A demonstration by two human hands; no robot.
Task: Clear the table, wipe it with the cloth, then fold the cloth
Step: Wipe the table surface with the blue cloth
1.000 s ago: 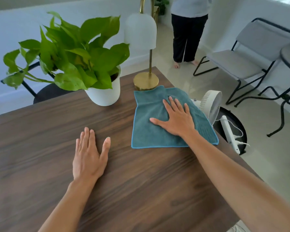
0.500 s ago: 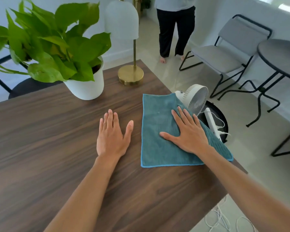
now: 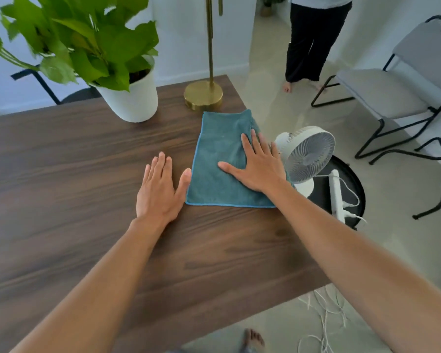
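Since a moment ago the cloth [image 3: 220, 159] has slid toward the table's [image 3: 74, 189] right edge, and my left hand [image 3: 161, 189] now sits just beside it, thumb touching its left hem. My right hand [image 3: 259, 165] lies flat on the cloth, fingers [image 3: 250, 146] spread and pressing down, gripping nothing. The left fingers [image 3: 158, 166] lie flat and close together on the bare wood. The cloth's right side drapes over the edge (how far, I cannot tell; my hand and forearm hide it). Beyond it stand the lamp base [image 3: 203, 96], its shade cut off above, and a white plant pot [image 3: 133, 98]. A fan [image 3: 307, 154] stands on the floor.
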